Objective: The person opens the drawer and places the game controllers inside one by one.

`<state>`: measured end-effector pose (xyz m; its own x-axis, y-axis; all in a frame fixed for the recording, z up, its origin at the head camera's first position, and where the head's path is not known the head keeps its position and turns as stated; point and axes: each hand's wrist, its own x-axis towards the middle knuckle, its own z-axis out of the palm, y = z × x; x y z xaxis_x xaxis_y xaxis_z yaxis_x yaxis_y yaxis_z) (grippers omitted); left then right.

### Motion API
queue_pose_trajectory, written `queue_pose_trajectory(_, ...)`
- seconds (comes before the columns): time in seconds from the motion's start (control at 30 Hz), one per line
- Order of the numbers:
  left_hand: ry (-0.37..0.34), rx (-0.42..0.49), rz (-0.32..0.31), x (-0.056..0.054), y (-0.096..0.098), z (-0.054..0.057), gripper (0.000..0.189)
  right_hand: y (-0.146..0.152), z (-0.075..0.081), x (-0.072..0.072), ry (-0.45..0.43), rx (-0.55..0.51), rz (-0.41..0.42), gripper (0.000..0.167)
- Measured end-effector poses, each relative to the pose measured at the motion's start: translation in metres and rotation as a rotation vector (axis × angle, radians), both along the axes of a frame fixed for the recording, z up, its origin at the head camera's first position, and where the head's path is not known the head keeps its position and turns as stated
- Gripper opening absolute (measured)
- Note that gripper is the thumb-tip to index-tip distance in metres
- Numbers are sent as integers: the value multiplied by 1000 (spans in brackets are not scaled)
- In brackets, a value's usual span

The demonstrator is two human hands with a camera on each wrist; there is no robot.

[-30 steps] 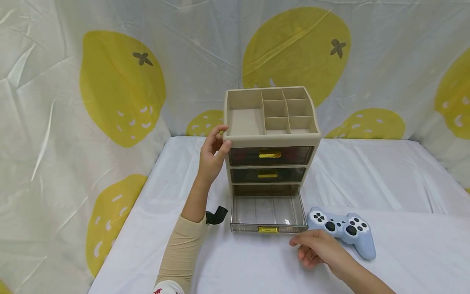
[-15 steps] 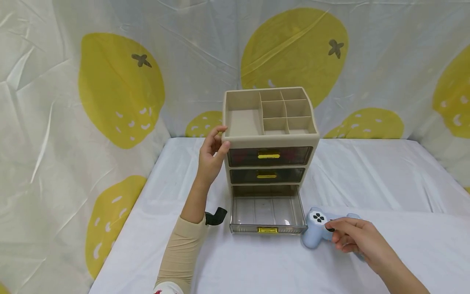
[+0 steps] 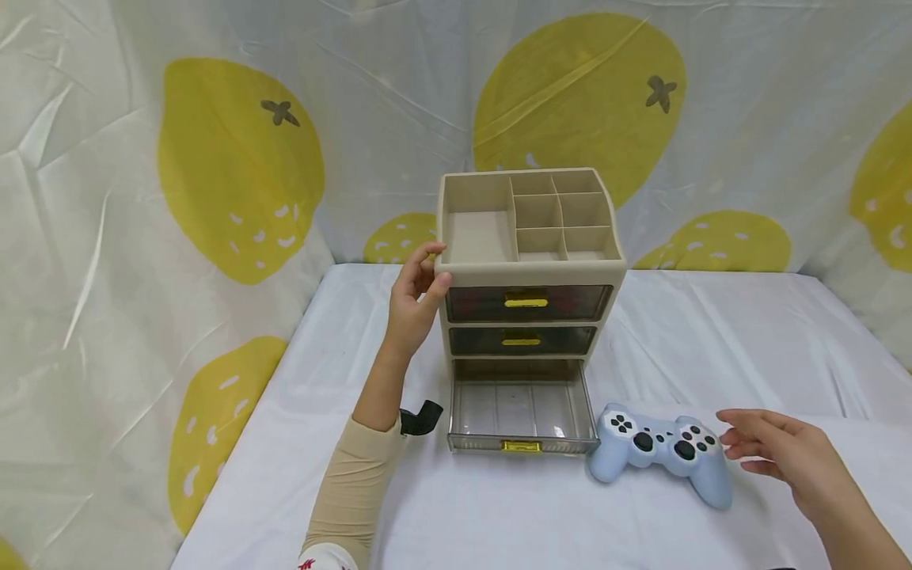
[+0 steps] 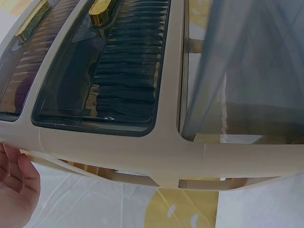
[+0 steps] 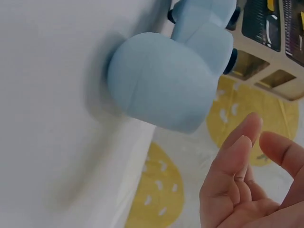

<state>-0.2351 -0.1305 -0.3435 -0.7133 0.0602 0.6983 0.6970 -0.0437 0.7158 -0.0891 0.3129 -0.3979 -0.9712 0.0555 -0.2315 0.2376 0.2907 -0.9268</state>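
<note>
A beige desktop drawer organizer [image 3: 529, 274] stands on the white cloth, its top divided into compartments. Its bottom clear drawer [image 3: 523, 404] is pulled out and bare inside, while the two dark drawers above are closed. My left hand [image 3: 413, 305] holds the organizer's upper left front corner, thumb at the front and fingers along the side. In the left wrist view, the fingers [image 4: 19, 171] lie against its side wall. Right of the drawer lies a light blue game controller [image 3: 659, 453]. My right hand [image 3: 791, 459] hovers just right of it, fingers relaxed and holding nothing.
A black curved piece [image 3: 420, 418] lies on the cloth beside my left forearm, left of the open drawer. Lemon-print fabric [image 3: 385, 142] hangs behind and along both sides of the table.
My right hand has moved right, from in front of the drawer, across the controller, to its right side. The left hand, organizer and drawer have stayed in place.
</note>
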Motion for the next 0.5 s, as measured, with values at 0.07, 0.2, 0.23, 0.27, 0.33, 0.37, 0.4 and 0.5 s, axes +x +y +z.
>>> queue_pose_trajectory(0.07,-2,0,-1,0,0,0,40,2,-3,1,-1,61,-2,35)
queue_pose_trajectory(0.2,-9,-4,4,0,0,0,42,6,-7,1,-37,116,-6,33)
queue_pose_trajectory(0.23,-10,-6,5,0,-1,0,43,7,-7,0,-49,124,-3,33)
queue_pose_trajectory(0.27,-11,-7,8,0,-1,0,45,8,-8,0,-58,132,1,33)
queue_pose_trajectory(0.33,-13,-11,12,0,-1,-1,47,11,-11,-1,-76,141,11,32)
queue_pose_trajectory(0.37,-14,-12,13,0,-1,-1,48,12,-13,-2,-86,144,17,32)
queue_pose_trajectory(0.4,-14,-11,11,0,-1,-1,47,13,-14,-2,-95,145,22,32)
queue_pose_trajectory(0.5,-14,-8,5,0,-1,-1,45,17,-19,-3,-116,144,32,30)
